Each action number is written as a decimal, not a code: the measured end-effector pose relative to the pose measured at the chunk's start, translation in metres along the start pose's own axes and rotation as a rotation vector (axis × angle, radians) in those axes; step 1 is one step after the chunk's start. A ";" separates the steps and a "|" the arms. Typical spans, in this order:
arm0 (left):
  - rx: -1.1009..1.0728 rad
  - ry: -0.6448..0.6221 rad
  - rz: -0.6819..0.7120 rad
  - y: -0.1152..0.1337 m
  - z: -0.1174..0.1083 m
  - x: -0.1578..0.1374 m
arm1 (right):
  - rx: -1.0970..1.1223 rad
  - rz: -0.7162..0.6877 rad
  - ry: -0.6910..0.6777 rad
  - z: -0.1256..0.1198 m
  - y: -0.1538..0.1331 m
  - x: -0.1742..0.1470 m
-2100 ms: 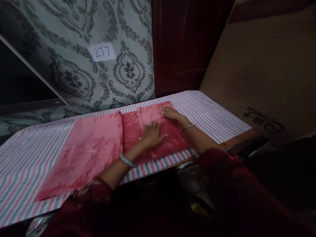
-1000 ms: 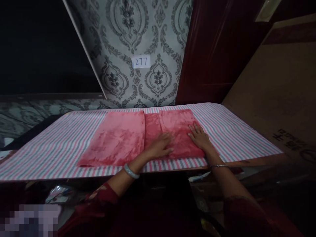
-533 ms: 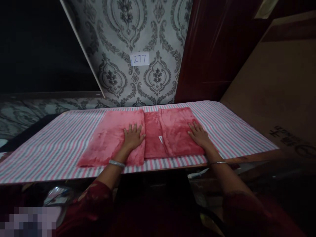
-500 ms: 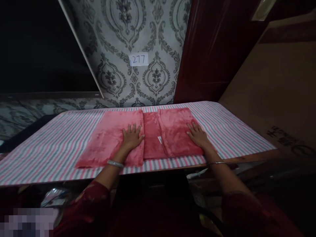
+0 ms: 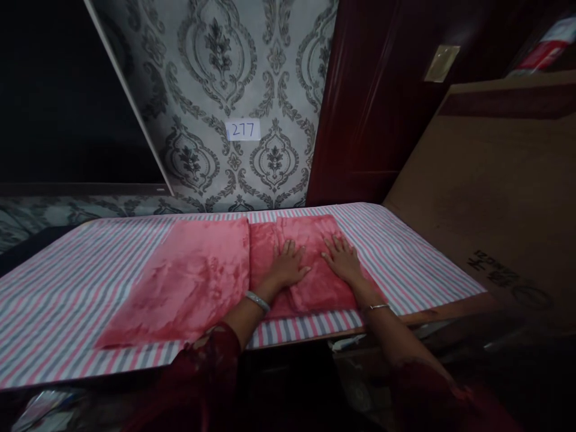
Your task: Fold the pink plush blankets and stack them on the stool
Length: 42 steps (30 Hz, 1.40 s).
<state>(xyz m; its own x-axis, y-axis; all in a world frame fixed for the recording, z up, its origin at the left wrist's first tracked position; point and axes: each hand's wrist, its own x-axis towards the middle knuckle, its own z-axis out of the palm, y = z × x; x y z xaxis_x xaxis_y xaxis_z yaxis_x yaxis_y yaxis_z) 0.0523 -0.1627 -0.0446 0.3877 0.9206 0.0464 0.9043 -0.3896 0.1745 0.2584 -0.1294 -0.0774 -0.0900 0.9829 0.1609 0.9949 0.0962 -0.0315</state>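
A plush pink-red blanket [image 5: 189,270] lies flat on the striped cloth, its two sides folded inward so that a strip of the lower layer shows between them. My left hand [image 5: 288,264] rests palm down, fingers spread, across the inner edge of the right fold. On the same fold, farther right, my right hand [image 5: 342,258] lies flat with its fingers apart. Neither hand grips the fabric. The small white tag on the middle strip is hidden behind my left hand and arm.
A pink, grey and white striped cloth [image 5: 418,270] covers the table. To the right stands a large cardboard box [image 5: 504,180]. A dark screen [image 5: 67,96] fills the upper left, and a paper marked 277 [image 5: 243,129] is stuck on the patterned wall.
My left hand has moved right, from the left fold of the blanket to the right fold. My right hand stays on the right fold. The camera view has tilted up slightly.
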 end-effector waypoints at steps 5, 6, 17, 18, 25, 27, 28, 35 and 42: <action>0.024 -0.048 -0.030 -0.008 0.003 0.004 | 0.029 0.008 -0.075 -0.003 0.004 0.006; 0.014 -0.066 -0.034 -0.008 -0.002 0.008 | 0.044 0.009 -0.089 -0.007 0.003 0.009; 0.138 0.041 -0.092 -0.017 0.008 0.044 | 0.130 -0.326 -0.103 -0.006 -0.020 0.049; 0.139 0.037 -0.092 -0.017 0.010 0.044 | 0.119 -0.271 -0.091 -0.004 -0.010 0.051; 0.111 0.053 -0.090 -0.017 0.011 0.046 | 0.197 0.138 -0.099 0.005 0.035 0.060; 0.100 0.068 -0.086 -0.018 0.013 0.046 | 0.213 0.186 -0.090 0.006 0.036 0.060; 0.091 0.071 -0.089 -0.018 0.013 0.046 | 0.222 0.206 -0.090 0.006 0.035 0.059; -0.031 0.028 -0.078 -0.033 -0.008 0.063 | 0.198 0.201 -0.042 -0.017 0.013 0.066; 0.009 0.052 -0.144 -0.059 -0.006 0.094 | 0.155 -0.299 -0.139 -0.014 -0.063 0.098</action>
<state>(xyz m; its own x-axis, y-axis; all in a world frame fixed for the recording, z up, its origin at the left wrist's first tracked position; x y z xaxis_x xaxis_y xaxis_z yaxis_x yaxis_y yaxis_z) 0.0338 -0.0531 -0.0446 0.2444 0.9670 0.0722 0.9515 -0.2535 0.1744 0.1881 -0.0413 -0.0455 -0.3918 0.9187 0.0498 0.9058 0.3946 -0.1541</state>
